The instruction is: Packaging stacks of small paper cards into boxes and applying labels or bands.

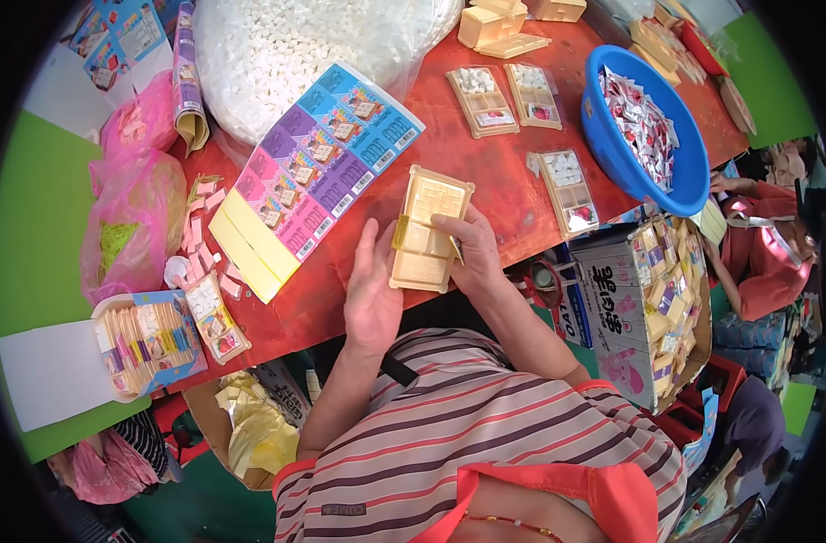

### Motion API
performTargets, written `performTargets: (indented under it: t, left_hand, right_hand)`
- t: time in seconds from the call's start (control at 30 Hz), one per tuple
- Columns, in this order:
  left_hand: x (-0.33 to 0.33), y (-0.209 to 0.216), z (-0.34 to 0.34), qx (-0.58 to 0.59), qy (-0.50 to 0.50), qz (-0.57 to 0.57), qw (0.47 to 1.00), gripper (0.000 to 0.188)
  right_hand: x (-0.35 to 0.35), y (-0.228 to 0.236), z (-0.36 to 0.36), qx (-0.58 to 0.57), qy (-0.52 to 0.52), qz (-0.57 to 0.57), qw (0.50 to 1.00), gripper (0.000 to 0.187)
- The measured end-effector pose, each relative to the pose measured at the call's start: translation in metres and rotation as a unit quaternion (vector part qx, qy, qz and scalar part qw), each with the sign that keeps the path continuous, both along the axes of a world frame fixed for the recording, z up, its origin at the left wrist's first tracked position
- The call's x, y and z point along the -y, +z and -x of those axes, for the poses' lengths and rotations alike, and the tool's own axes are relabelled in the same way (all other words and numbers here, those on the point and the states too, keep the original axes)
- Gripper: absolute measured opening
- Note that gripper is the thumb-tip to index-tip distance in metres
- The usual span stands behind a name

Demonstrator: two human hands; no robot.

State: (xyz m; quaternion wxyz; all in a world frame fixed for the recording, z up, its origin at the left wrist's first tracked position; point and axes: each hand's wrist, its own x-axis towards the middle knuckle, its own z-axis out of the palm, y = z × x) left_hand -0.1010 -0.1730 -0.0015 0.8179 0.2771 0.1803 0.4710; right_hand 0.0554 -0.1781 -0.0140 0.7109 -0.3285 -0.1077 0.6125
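My right hand (474, 249) grips a cream plastic compartment tray (431, 204) by its right side, with the thumb lying over its face. At the tray's left edge sits a small yellow strip (400, 233). My left hand (372, 290) is beside that edge, fingers stretched out and apart. Whether it touches the tray I cannot tell. Left of my hands lies a sheet of printed labels (327, 163) in blue, purple and pink, its near end a bare yellow backing. Beyond my hands, similar trays (483, 100) hold white pieces and a small red-and-white packet.
A blue basin (603, 149) of small packets stands at the right, above a carton (626, 317) full of packed trays. A big clear bag (286, 63) of white pieces fills the far left. Near left are a box of filled trays (151, 348) and pink bags (146, 181). Another person (766, 244) sits at right.
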Motion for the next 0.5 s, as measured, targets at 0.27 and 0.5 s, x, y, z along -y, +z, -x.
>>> performTargets:
  t: [0.27,0.5]
  left_hand:
    - [0.008,-0.009,-0.010,-0.057,0.061,0.077,0.994,0.038]
    - [0.002,-0.009,-0.003,-0.078,0.043,0.075,0.993,0.035]
  right_hand:
    - [0.004,0.007,0.012,0.018,-0.044,0.018,0.999,0.035]
    - [0.005,0.005,0.009,0.038,-0.028,0.029,0.998,0.034]
